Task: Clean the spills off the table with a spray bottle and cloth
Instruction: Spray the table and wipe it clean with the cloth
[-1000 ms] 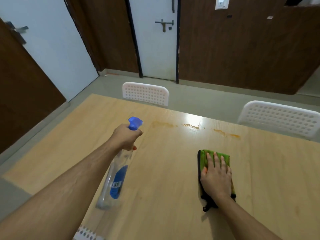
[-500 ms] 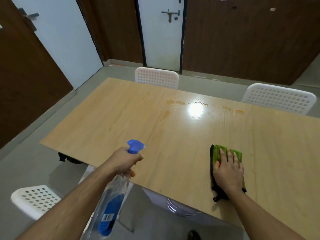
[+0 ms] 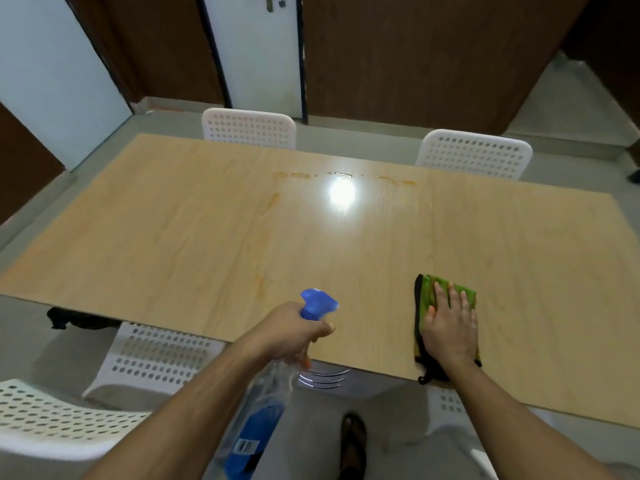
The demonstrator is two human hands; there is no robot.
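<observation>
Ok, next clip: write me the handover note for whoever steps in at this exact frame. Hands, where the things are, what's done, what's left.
Left hand: grips the neck of the spray bottle, blue nozzle aimed out over the table, bottle body hanging below the near edge.
Right hand: fingers straight, pressing flat on the folded green cloth at the table's near edge.
Spills: an orange-brown line of streaks near the far edge, plus a faint trail running toward the near side.
Done: both tools in hand.
Left: the stains are not yet wiped, and the cloth lies well short of them. Spray them, then wipe.
</observation>
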